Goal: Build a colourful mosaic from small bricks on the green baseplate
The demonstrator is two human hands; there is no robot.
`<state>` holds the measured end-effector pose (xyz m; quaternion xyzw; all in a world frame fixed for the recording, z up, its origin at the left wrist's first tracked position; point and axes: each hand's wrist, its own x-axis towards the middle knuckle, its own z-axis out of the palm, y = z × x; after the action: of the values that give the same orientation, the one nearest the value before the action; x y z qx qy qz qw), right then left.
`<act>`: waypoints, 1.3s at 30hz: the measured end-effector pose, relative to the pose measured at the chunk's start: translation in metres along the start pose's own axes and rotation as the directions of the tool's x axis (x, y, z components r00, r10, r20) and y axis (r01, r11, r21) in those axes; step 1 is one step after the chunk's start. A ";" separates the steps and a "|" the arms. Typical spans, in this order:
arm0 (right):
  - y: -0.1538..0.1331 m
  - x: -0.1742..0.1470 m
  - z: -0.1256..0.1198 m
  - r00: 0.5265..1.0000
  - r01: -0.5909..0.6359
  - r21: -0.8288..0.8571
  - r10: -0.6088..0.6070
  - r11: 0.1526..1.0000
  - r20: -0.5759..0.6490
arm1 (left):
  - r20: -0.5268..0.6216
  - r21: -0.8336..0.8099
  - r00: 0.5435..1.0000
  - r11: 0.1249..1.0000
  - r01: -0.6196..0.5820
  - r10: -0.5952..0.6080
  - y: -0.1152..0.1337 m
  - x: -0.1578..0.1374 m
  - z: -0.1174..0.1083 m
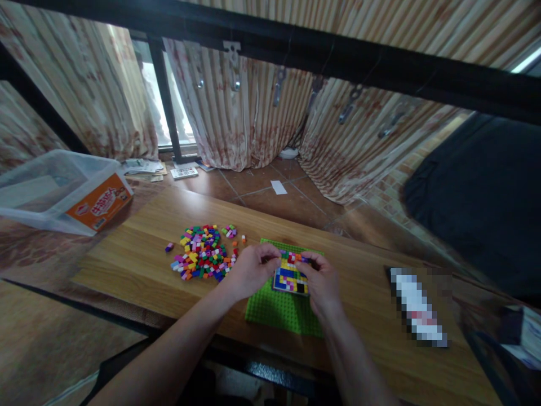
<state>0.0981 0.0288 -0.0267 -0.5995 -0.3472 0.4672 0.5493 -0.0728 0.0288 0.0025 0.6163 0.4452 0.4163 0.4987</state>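
Note:
A small panel of toy building bricks (291, 273), packed with blue, yellow, red, white and black pieces, is over a green studded baseplate (270, 310). From the left, my left hand (253, 270) has its thumb and forefinger pinched at the panel's upper left edge; whatever lies between the fingertips is hidden. My right hand (323, 279) grips the panel's right side, its thumb and forefinger over the upper bricks. Both hands cover parts of the panel's edges. A heap of loose toy bricks (203, 254) in many colours spreads on the table beside my left hand.
The wooden table (139, 242) carries a pixelated flat object (418, 307) at its right end. A clear plastic bin (63, 192) with an orange label stands at the left. A dark bar (296, 48) crosses above, before striped curtains (253, 113).

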 end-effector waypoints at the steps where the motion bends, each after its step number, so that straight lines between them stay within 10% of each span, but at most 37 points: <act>1: 0.000 0.000 0.000 1.000 -0.001 0.005 0.001 1.000 -0.004 | -0.007 0.044 1.000 0.999 -0.024 0.024 0.000 -0.001 0.000; 10: -0.005 -0.004 -0.004 0.998 -0.020 0.137 0.011 0.990 0.069 | -0.037 0.521 0.978 0.838 -0.159 0.208 0.007 -0.003 0.007; 39: -0.004 0.000 -0.002 0.995 0.101 -0.142 -0.100 0.985 0.015 | -0.152 0.514 0.967 0.852 -0.099 0.204 -0.004 0.012 0.032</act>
<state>0.1001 0.0290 -0.0227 -0.6170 -0.4119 0.4152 0.5265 -0.0398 0.0328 -0.0056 0.7127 0.5359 0.3844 0.2388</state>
